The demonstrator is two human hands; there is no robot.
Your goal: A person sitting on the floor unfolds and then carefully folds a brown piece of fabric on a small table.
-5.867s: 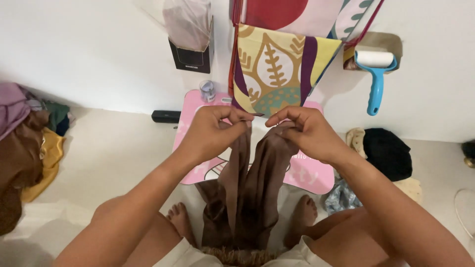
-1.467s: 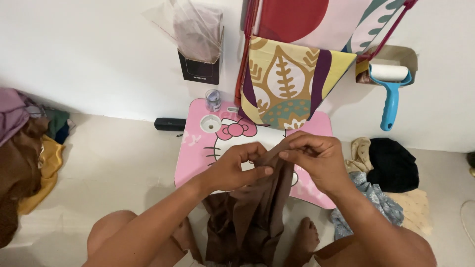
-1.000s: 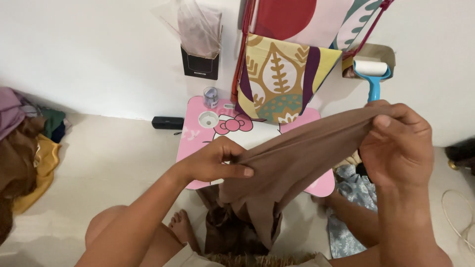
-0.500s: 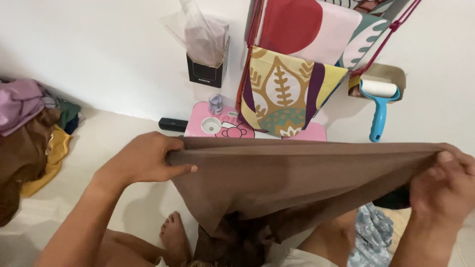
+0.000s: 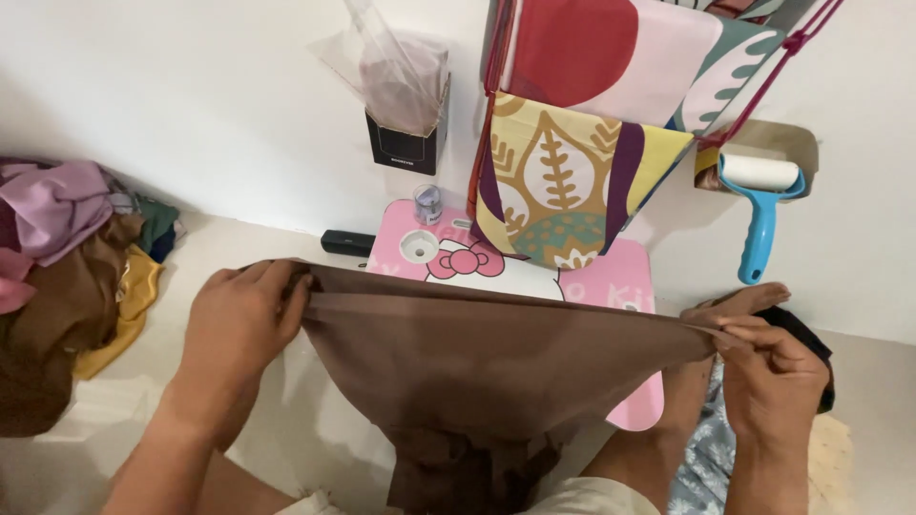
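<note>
A pale, smooth floor is seen beneath everything. A heap of crumpled pink, brown, yellow and green clothes is piled at its left, and a low pink cartoon-printed table is set near the wall.

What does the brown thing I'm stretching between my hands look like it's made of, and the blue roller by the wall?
The brown cloth looks like thin, matte woven fabric: it pulls taut between the left hand and right hand and drapes in soft folds below. The lint roller seems glossy blue plastic with a white, probably paper, roll.
</note>
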